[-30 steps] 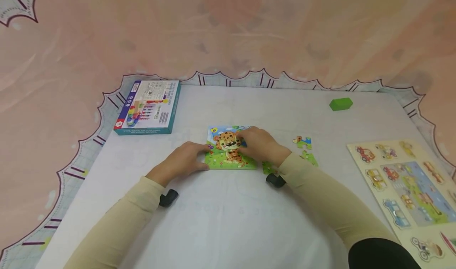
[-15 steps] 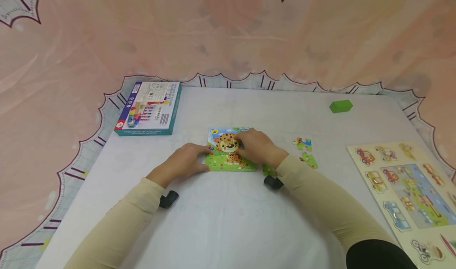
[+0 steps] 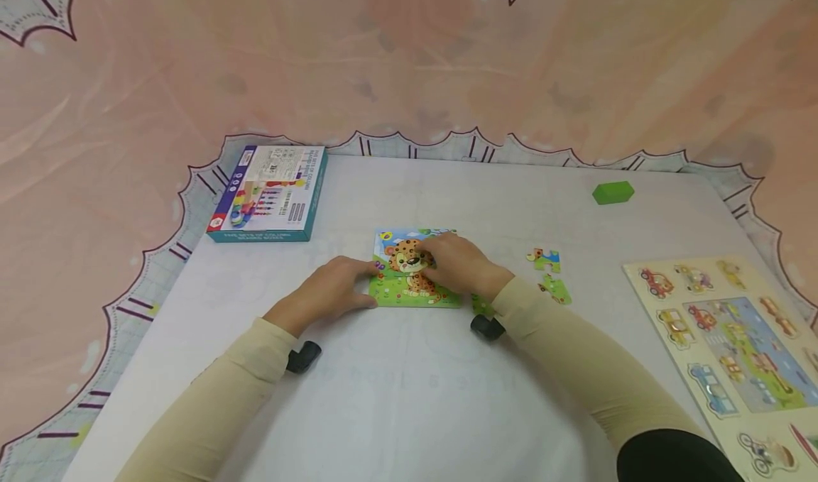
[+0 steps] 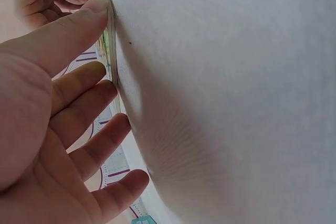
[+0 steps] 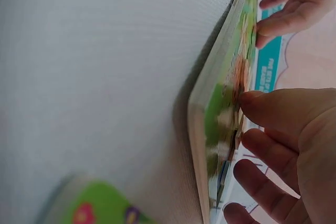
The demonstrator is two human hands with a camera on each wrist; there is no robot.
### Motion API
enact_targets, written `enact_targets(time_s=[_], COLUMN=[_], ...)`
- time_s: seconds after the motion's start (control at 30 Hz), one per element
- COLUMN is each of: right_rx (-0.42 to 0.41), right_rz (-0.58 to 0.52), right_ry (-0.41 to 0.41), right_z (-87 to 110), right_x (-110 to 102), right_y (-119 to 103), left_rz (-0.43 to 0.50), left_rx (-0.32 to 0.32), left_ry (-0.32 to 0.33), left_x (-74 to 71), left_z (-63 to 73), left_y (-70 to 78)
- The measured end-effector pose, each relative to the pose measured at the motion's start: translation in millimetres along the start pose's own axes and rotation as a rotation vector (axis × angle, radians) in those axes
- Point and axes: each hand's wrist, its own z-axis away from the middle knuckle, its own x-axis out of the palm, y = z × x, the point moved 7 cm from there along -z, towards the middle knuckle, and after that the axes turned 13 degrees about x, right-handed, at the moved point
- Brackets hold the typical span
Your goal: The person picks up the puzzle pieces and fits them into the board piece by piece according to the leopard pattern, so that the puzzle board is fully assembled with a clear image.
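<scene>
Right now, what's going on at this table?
Someone is working on a leopard puzzle. The left hand touches its left edge, and the right hand is on its right half; whether it pinches a piece is hard to tell. Loose pieces lie to the right. A box and a green block sit farther back.

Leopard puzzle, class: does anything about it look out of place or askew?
Yes, mildly: at the right hand, one piece seems slightly raised, not flush with the leopard puzzle. Loose pieces lie apart to its right. No damage shows.
</scene>
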Motion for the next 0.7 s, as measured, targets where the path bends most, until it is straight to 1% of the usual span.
enact_targets(time_s=[0.37,0.7], right_rx=[-0.046,-0.034], right_rz=[-0.020,-0.026], right_ry=[0.004,-0.006], right_z=[-0.6,-4.8], right_x=[-0.5,2.8], right_y=[-5.9,-4.0], left_rz=[0.005,0.008], left_rx=[0.010,0.009], left_ry=[0.011,0.007], left_x=[-0.6,0.5], left_z=[0.4,-1.1], left_y=[0.2,-2.6])
